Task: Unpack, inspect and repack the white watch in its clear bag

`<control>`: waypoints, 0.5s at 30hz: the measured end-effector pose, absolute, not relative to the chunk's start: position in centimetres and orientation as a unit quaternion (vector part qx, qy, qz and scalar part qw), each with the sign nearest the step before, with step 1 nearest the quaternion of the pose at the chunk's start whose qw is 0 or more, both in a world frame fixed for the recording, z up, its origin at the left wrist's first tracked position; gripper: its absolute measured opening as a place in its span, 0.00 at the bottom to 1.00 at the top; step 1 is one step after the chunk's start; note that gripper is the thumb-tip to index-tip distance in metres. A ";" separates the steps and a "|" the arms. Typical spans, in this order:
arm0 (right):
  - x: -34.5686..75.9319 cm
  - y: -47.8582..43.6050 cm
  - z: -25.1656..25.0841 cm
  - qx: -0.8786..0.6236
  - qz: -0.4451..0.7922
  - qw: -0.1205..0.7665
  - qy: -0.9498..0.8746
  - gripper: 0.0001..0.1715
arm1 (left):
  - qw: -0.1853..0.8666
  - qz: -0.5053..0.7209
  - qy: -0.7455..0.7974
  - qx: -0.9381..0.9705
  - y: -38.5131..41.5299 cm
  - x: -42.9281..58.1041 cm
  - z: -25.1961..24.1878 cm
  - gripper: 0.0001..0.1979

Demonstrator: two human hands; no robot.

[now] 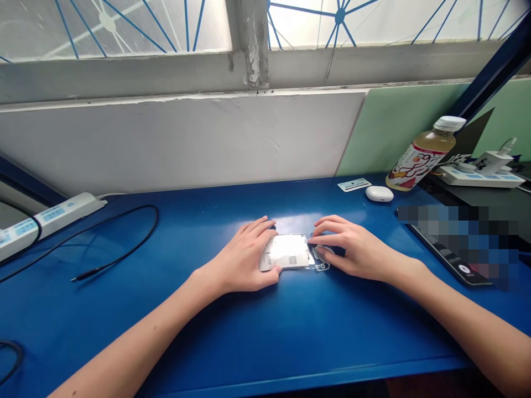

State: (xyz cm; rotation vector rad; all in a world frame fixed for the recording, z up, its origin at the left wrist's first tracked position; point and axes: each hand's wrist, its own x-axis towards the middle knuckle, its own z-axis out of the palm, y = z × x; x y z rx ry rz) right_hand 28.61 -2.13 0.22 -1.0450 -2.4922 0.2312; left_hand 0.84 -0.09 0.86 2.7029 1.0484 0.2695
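A flat white card in a clear plastic holder (pixel 287 252) lies on the blue table, with small print and a square code on its face. My left hand (pixel 249 257) grips its left end, thumb along the near edge and fingers over the far edge. At the right end, my right hand (pixel 344 246) has its thumb and forefinger curled at the holder's edge; the exact contact there is partly hidden. Beneath the right thumb shows a small bead chain (pixel 322 267), beside a shiny rounded piece too small to name.
Behind to the right are a white earbud case (pixel 379 193), a small printed card (pixel 354 184) and a drink bottle (pixel 423 157). A phone (pixel 452 249) lies right. Power strips (pixel 53 218) and a black cable (pixel 124 254) occupy the left; a wall (pixel 178 143) stands behind.
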 end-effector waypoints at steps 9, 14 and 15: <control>28.5 -2.0 0.1 -0.391 0.108 0.188 -0.895 0.22 | 0.150 0.106 0.358 0.916 -0.5 1.7 -0.3 0.32; 28.4 -1.8 -0.5 -0.386 0.107 0.216 -0.891 0.18 | 0.137 0.106 0.345 0.922 -0.6 1.9 -0.1 0.27; 28.4 -1.8 -0.7 -0.382 0.100 0.228 -0.890 0.15 | 0.132 0.110 0.342 0.924 -0.6 2.0 0.0 0.26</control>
